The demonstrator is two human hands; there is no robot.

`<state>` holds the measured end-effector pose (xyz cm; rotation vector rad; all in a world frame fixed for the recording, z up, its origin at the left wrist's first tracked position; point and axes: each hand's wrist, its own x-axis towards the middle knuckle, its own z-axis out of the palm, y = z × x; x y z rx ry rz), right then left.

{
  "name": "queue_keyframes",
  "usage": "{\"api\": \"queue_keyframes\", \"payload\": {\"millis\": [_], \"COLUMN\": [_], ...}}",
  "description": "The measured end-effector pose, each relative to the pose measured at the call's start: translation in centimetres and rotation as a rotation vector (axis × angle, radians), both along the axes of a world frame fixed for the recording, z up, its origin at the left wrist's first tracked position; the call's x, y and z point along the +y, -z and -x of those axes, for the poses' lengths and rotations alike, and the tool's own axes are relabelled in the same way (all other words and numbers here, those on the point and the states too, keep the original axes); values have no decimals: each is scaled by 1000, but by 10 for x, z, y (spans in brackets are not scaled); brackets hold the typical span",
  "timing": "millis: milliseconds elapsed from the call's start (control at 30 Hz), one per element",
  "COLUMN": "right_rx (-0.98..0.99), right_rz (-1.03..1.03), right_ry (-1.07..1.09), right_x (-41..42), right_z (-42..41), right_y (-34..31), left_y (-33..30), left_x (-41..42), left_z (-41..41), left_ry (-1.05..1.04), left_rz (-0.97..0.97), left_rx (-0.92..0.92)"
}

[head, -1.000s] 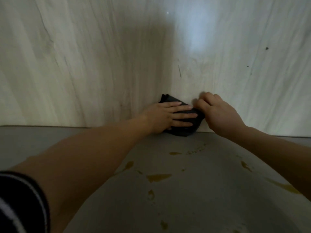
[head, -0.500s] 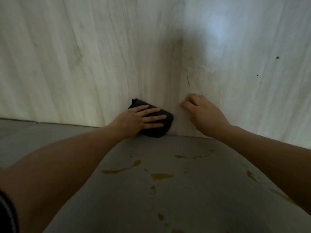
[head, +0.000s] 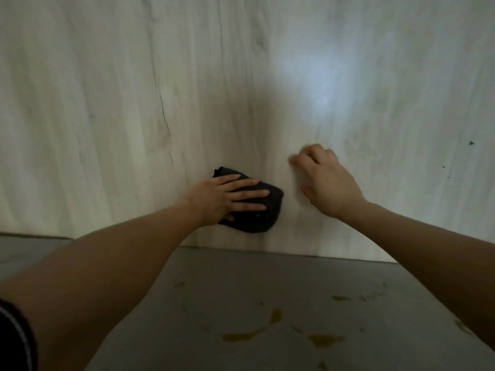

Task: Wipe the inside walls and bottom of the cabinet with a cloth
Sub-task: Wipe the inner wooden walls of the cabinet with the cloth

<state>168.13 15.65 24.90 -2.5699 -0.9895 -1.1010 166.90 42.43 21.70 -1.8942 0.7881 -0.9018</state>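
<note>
A dark folded cloth (head: 263,215) lies flat against the pale wood-grain back wall (head: 134,103) of the cabinet, a little above the grey bottom (head: 267,277). My left hand (head: 225,198) presses on the cloth with straight fingers pointing right. My right hand (head: 325,178) is to the right of the cloth, apart from it, fingers loosely curled against the wall and holding nothing; its fingertips are blurred.
Several yellowish-brown stains (head: 276,315) mark the grey bottom near me. A bright light spot (head: 318,84) falls on the wall above my right hand. Small dark specks (head: 471,143) dot the wall at right.
My left hand has slid the cloth up off the bottom edge onto the wall. My right hand let go of the cloth earlier and has risen a little, away from it.
</note>
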Motion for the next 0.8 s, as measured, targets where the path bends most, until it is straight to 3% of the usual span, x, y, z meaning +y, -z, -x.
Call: {"api": "queue_keyframes", "payload": {"millis": [167, 400, 800], "right_rx": [-47, -68, 41], "right_rz": [-78, -253, -554], "right_ry": [-14, 13, -40], "right_x": [30, 61, 122], "right_z": [-2, 9, 23], "right_y": [-63, -136, -202], "left_y": [-68, -169, -267], "left_x": [19, 22, 25], "left_z": [-5, 8, 5], "left_ry": [-8, -213, -105], "left_rz": [20, 193, 640], "left_rx": [-86, -50, -124]}}
